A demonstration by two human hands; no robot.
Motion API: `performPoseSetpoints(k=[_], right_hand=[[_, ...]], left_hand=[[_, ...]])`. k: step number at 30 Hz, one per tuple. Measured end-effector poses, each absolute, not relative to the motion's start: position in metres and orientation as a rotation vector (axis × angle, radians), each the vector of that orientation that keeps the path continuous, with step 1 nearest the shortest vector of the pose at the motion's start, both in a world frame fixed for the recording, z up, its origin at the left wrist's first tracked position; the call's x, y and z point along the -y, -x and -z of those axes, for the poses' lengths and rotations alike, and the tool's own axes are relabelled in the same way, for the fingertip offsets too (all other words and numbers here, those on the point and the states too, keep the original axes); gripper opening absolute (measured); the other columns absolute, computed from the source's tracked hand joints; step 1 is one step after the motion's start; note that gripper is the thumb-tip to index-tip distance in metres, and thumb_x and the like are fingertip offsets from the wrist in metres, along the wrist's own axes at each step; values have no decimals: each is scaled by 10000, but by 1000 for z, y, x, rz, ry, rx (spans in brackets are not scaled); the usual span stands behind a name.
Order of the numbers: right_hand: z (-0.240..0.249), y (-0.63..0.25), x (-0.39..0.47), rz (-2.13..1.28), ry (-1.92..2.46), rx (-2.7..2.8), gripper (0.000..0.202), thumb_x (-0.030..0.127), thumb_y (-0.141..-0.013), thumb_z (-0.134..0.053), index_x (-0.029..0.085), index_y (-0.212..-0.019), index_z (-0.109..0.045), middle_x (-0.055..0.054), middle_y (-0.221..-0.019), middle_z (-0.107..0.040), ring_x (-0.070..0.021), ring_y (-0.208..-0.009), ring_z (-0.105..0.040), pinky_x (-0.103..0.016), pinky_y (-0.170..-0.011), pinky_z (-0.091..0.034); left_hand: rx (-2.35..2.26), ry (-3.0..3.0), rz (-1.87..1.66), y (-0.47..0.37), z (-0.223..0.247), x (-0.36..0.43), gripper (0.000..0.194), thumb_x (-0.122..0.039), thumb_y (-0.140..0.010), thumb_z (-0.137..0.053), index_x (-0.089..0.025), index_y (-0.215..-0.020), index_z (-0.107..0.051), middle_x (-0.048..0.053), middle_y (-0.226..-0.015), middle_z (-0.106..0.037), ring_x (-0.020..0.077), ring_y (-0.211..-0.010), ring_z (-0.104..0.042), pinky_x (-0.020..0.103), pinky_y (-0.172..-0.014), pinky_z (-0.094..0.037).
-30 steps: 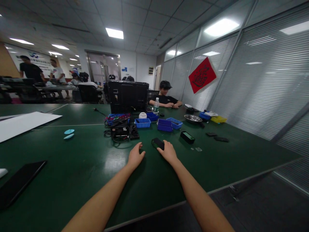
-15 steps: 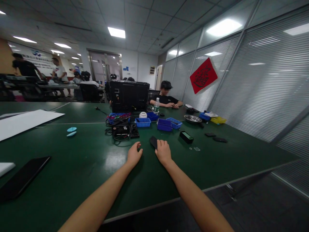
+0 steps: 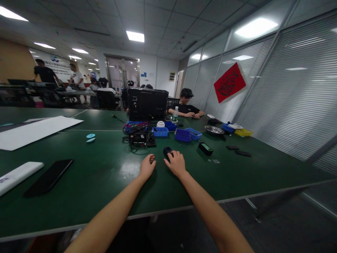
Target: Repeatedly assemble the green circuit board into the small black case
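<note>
My right hand (image 3: 176, 163) is over the near right part of a small black box (image 3: 167, 151), fingers bent across its edge and the thumb out to the left. The box's far left end shows a dark recess; the rest is under my fingers. To the left, my left hand (image 3: 147, 166) rests near the table with fingers loosely curled, a gap to the thumb and nothing held. To the right of my right hand sits another black box (image 3: 205, 148) with a greenish top. Beside that box are a small white ring (image 3: 209, 160) and a clear flat piece (image 3: 216, 161).
The green table (image 3: 105, 182) holds a black device with cables (image 3: 138, 138), blue trays (image 3: 160, 131), a baseball (image 3: 160, 124), a water bottle (image 3: 175, 114), a metal bowl (image 3: 214, 130) and a black slab (image 3: 49, 177). Across it a person (image 3: 186, 107) sits beyond the monitor (image 3: 147, 103).
The black box in my right hand has turned from a tilted flat face to showing its recess. My right hand's thumb has spread left. The view has swung slightly left.
</note>
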State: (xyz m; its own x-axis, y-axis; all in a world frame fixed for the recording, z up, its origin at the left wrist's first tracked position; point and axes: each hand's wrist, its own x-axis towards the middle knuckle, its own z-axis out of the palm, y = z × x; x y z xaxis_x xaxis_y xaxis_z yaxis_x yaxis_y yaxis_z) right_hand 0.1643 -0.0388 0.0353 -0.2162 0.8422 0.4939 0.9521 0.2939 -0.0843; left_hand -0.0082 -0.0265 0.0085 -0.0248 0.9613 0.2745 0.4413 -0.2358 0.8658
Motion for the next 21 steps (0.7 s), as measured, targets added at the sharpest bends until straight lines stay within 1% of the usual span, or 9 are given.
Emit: performPoseSetpoints(k=[3,5,9,11,14,16,18,19,21], right_hand=[[-32,-170,34,277,1663,1955,393,372,-862,-354,135,-1126,-525,-160,-1130,-485,-264,-1015,-401,-384,-842,-323],[-28,-177,27,181,1758,1796,413,341,-875,-318,106,-1162,-499,-166,-1129,-500,-250,-1017,-428,-358,-838,-343],[-21,-180,18,-117,1844,1728,386,297,-881,-274,127,-1076,-561,-123,-1016,-581,-194,-915,-524,-278,-765,-387],[-19,-171,18,-173,1836,1733,372,291,-878,-276,142,-1033,-580,-107,-975,-597,-178,-867,-546,-258,-727,-394],[-19,-145,24,-181,1840,1707,354,304,-871,-297,144,-1020,-576,-109,-969,-601,-177,-858,-558,-252,-710,-393],[-20,-125,29,-189,1872,1697,345,314,-868,-307,149,-1004,-577,-109,-948,-608,-182,-857,-565,-256,-717,-388],[-21,-106,33,-217,1898,1692,350,334,-868,-307,152,-1003,-574,-111,-951,-610,-190,-855,-571,-265,-711,-388],[-22,-98,35,-247,1900,1691,350,349,-866,-313,158,-1005,-571,-108,-960,-611,-192,-855,-574,-267,-708,-389],[-23,-88,37,-305,1901,1694,358,373,-867,-311,171,-1008,-570,-103,-968,-612,-191,-860,-578,-267,-702,-391]], left_hand=[[-1466,-1702,-1220,12,-10,33,312,-127,-730,-529,-153,-1041,-530,73,-1017,-629,139,-942,-593,275,-849,-463],[-1471,-1701,-1206,13,-11,35,312,-131,-729,-532,-151,-1040,-532,73,-1005,-633,138,-929,-596,274,-842,-466],[-1479,-1703,-1188,13,-12,37,317,-133,-728,-531,-161,-1044,-538,62,-1009,-633,134,-925,-595,271,-843,-464],[-1482,-1720,-1181,13,-11,36,325,-145,-730,-528,-166,-1054,-539,62,-1032,-625,139,-933,-591,274,-846,-461],[-1518,-1767,-1163,14,-10,35,369,-172,-730,-520,-164,-1099,-522,73,-1109,-589,156,-964,-575,281,-844,-459],[-1540,-1844,-1139,14,-9,34,421,-143,-713,-505,-162,-1134,-504,77,-1171,-554,165,-1030,-541,283,-887,-431],[-1552,-1949,-1109,15,-9,34,495,-102,-675,-502,-152,-1167,-479,85,-1222,-517,177,-1111,-486,292,-958,-369],[-1555,-1994,-1096,15,-10,35,524,-101,-662,-509,-147,-1183,-464,92,-1241,-501,187,-1141,-460,302,-984,-339],[-1577,-2013,-1073,14,-12,36,562,-151,-662,-537,-146,-1213,-429,104,-1264,-478,208,-1172,-430,324,-997,-316]])
